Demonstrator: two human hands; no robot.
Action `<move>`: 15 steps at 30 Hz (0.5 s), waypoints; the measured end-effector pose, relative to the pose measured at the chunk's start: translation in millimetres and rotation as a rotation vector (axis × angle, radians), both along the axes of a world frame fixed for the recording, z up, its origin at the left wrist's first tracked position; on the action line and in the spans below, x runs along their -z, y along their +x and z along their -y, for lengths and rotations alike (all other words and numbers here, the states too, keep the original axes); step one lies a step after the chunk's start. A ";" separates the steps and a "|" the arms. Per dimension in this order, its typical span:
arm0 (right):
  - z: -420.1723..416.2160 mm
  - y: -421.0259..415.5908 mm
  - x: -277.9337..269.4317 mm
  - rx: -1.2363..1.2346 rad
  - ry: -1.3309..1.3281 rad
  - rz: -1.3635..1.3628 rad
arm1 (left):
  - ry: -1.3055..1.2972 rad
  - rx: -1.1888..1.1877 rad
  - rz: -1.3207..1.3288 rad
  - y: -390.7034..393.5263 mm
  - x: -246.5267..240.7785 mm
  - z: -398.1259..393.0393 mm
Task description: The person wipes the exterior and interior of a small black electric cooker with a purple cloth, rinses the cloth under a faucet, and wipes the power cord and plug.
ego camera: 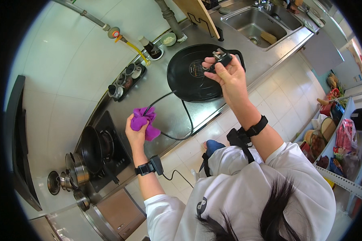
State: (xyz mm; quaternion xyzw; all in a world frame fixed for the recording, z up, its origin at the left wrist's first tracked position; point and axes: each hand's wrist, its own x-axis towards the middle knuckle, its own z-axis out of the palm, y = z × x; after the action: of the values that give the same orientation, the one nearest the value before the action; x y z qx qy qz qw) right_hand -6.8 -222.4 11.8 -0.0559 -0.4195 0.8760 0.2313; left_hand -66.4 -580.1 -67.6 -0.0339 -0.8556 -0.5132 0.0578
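Note:
My right hand [230,75] grips a black power plug [222,59], its metal prongs pointing up and away from me. Below that hand a round black electric cooking appliance [184,72] with a printed panel rests on the steel counter. In my left hand [136,129] a bunched purple cloth [150,131] is wrapped around part of the black power cord [189,116]. The cord leaves the cloth in a loop that hangs over the counter's front edge. Part of the appliance is hidden behind my right hand.
To the left, a wok [92,149] sits on a black gas hob [120,150] near stacked steel pots [78,171]. Spice jars [125,81] and a small green bowl [168,39] line the wall. A wooden board [199,15] stands before the steel sink [250,24]. Shelving [339,177] is at right.

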 end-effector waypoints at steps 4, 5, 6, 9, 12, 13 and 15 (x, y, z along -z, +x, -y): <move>24.5 -6.1 -7.3 -0.116 -0.033 -0.047 | 0.048 0.086 -0.118 12.0 -36.1 -48.8; 27.9 -7.6 -8.4 -0.140 -0.050 -0.055 | 0.062 0.096 -0.122 10.8 -41.2 -50.3; 30.7 -8.5 -9.7 -0.168 -0.067 -0.064 | 0.076 0.103 -0.127 11.0 -44.9 -50.7; 33.6 -7.8 -14.4 -0.259 -0.109 -0.146 | 0.182 0.007 -0.044 9.4 -34.4 -24.0; 32.3 -7.4 -20.2 -0.326 -0.135 -0.193 | 0.367 -0.145 0.009 8.0 -15.2 15.0; 34.0 -7.9 -20.3 -0.361 -0.152 -0.192 | 0.409 -0.195 -0.002 6.8 -9.0 29.6; 42.2 -8.5 -20.1 -0.436 -0.186 -0.189 | 0.513 -0.273 0.009 10.1 -6.4 49.4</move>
State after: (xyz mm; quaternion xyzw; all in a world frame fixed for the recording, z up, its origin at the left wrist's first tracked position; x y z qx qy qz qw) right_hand -15.2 -264.6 31.9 0.0970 -0.3159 0.9413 0.0692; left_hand -56.2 -629.5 -61.2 0.0995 -0.6946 -0.7006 0.1294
